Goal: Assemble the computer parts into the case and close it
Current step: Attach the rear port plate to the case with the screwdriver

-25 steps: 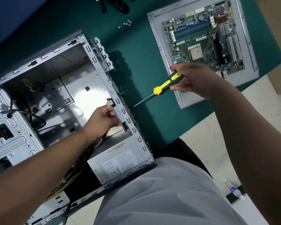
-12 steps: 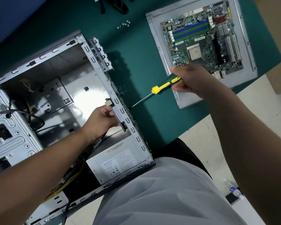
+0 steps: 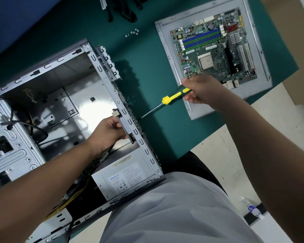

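Observation:
An open grey computer case [image 3: 93, 60] lies on its side on the green mat. Inside, against the case's rear wall, my left hand [image 3: 107, 133] grips a flat black part [image 3: 127, 128], likely a fan. My right hand [image 3: 203, 92] holds a yellow and green screwdriver [image 3: 172, 98] outside the case, its tip touching the perforated rear wall right behind that part. A silver power supply [image 3: 125, 176] sits in the case's near corner. The green motherboard [image 3: 216, 50] rests on the grey side panel [image 3: 167, 55] at the right.
Several small screws [image 3: 132, 33] lie on the green mat [image 3: 144, 71] behind the case. Black cables [image 3: 125, 11] sit at the far edge. A drive cage [image 3: 11, 148] and loose wires fill the case's left side. A small bottle [image 3: 251, 208] lies on the floor.
The right hand has shifted slightly on the screwdriver handle, whose tip stays on the case's rear wall. The left hand keeps the part in place.

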